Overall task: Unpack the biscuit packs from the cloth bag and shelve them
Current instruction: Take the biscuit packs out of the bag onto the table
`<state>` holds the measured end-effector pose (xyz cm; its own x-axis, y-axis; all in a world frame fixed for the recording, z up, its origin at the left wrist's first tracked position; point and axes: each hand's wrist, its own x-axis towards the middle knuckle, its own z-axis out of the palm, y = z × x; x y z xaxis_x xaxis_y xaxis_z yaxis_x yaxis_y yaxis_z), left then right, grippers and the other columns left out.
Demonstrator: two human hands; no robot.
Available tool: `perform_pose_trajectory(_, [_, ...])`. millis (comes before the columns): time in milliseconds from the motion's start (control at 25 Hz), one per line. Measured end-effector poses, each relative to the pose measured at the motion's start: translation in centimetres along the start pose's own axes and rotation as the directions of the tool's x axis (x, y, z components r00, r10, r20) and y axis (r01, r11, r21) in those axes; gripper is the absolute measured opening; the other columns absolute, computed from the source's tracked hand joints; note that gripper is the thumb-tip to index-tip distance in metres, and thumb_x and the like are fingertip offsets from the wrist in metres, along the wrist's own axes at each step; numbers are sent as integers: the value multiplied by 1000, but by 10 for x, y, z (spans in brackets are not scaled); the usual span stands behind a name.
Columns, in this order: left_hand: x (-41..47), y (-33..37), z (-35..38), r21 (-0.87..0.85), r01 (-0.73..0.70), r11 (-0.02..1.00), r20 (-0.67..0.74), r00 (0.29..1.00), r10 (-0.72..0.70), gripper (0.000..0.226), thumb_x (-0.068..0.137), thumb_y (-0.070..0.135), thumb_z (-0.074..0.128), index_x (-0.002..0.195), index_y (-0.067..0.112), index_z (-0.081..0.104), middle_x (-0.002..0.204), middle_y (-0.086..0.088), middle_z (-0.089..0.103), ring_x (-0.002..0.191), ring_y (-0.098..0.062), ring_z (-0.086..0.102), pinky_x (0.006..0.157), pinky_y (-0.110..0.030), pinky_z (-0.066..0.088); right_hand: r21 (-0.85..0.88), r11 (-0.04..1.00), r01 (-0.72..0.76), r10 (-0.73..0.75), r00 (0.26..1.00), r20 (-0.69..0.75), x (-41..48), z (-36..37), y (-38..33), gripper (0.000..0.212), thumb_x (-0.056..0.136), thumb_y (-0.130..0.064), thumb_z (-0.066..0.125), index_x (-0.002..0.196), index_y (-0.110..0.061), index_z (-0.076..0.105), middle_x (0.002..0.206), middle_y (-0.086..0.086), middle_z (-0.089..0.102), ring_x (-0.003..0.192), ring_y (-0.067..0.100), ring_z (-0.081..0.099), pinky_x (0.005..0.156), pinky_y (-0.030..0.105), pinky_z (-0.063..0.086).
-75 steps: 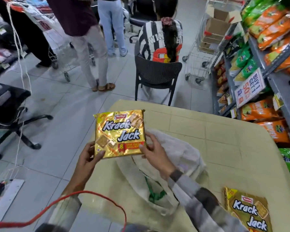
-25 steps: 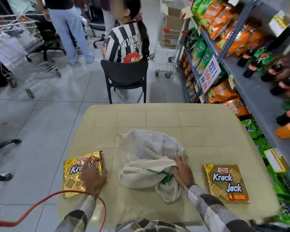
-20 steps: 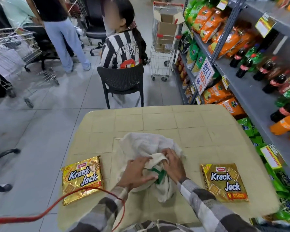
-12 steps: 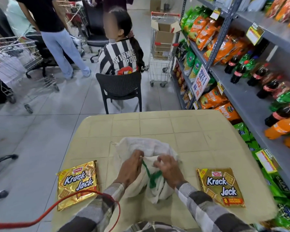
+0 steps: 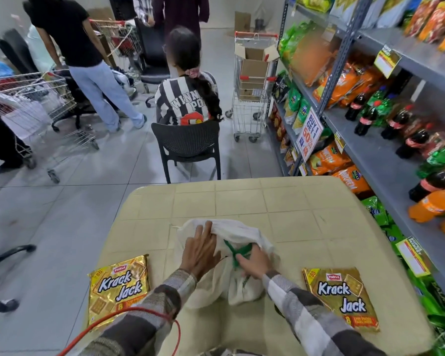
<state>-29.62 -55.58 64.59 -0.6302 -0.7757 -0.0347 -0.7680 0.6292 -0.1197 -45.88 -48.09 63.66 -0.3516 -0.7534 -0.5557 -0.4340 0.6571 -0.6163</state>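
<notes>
A crumpled white cloth bag [image 5: 238,233] with a green print lies in the middle of the beige table [image 5: 242,201]. My left hand [image 5: 201,249] rests on its left side with fingers spread flat over the cloth. My right hand [image 5: 254,262] is on the bag's front right, fingers curled into the fabric by the green print. One gold Krack Jack biscuit pack [image 5: 118,286] lies flat at the table's left front. A second Krack Jack pack [image 5: 341,296] lies flat at the right front. What the bag holds is hidden.
Grey shelves [image 5: 385,160] with snack bags and soft-drink bottles run along the right. A person sits on a black chair [image 5: 188,147] just beyond the table. Shopping trolleys [image 5: 252,98] and standing people fill the aisle behind. A red cable [image 5: 129,314] crosses my left sleeve.
I laid the gold pack on the table's left front and let go of it. My left hand then joined the right on the cloth bag, and both have shifted over the fabric.
</notes>
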Motion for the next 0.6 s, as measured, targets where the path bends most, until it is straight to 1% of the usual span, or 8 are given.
perform_pose_trajectory(40, [8, -1, -5, -9, 43, 999, -41, 998, -43, 57, 59, 53, 77, 100, 14, 66, 120, -7, 54, 91, -25, 56, 40, -28, 32, 252, 966, -57, 45, 998, 51, 2, -3, -8, 26, 89, -36, 56, 102, -13, 57, 82, 4, 74, 59, 16, 63, 46, 20, 42])
perform_pose_trajectory(120, [25, -9, -17, -29, 131, 991, -99, 986, -133, 62, 67, 47, 74, 117, 13, 58, 123, -6, 45, 97, -26, 50, 49, -33, 40, 469, 883, 11, 51, 991, -121, 9, -13, -21, 16, 90, -27, 57, 85, -12, 63, 69, 2, 73, 50, 16, 58, 48, 19, 42])
perform_pose_trajectory(160, [35, -17, -23, -27, 164, 986, -133, 977, -166, 65, 69, 44, 73, 123, 13, 55, 128, -7, 44, 100, -28, 48, 56, -36, 44, 413, 901, 135, 1, 950, -312, 13, -19, -26, 18, 90, -22, 58, 77, -10, 63, 66, 4, 70, 56, 19, 58, 59, 22, 45])
perform_pose_trajectory(240, [49, -32, -33, -36, 220, 975, -150, 963, -223, 65, 71, 40, 72, 127, 13, 53, 137, -11, 43, 106, -31, 47, 70, -41, 47, 42, 944, 328, -250, 790, -560, 20, -28, -25, 18, 89, -18, 61, 76, -6, 63, 66, 10, 67, 65, 25, 61, 79, 32, 53])
perform_pose_trajectory(320, [61, -46, -38, -39, 282, 959, -111, 952, -285, 62, 74, 39, 68, 129, 15, 50, 146, -12, 39, 113, -33, 44, 84, -44, 43, -394, 855, 338, -500, 740, -450, 25, -33, -19, 34, 88, -22, 61, 117, -5, 64, 101, 17, 72, 95, 31, 68, 100, 40, 52])
perform_pose_trajectory(400, [71, -59, -39, 1, 311, 951, -32, 950, -310, 58, 79, 35, 63, 132, 19, 46, 156, -10, 27, 123, -33, 38, 95, -42, 36, -648, 686, 331, -551, 818, -165, 37, -46, -7, 61, 90, -29, 58, 148, -24, 40, 135, 14, 59, 122, 32, 57, 111, 41, 42])
perform_pose_trajectory(520, [81, -84, -36, 121, 202, 972, 11, 979, -205, 55, 82, 19, 56, 136, 23, 43, 162, -7, 16, 133, -32, 33, 105, -40, 31, -822, 457, 340, -488, 868, 88, 56, -74, 8, 55, 93, -32, 52, 147, -32, 41, 157, 12, 35, 143, 27, 35, 121, 39, 25])
perform_pose_trajectory(600, [88, -94, -31, 163, 170, 972, 32, 984, -178, 58, 85, 12, 52, 140, 27, 39, 163, -7, 12, 138, -32, 29, 109, -40, 29, -907, 351, 231, -384, 919, 85, 67, -87, 11, 47, 93, -31, 51, 139, -24, 51, 152, 14, 40, 142, 27, 36, 121, 38, 22])
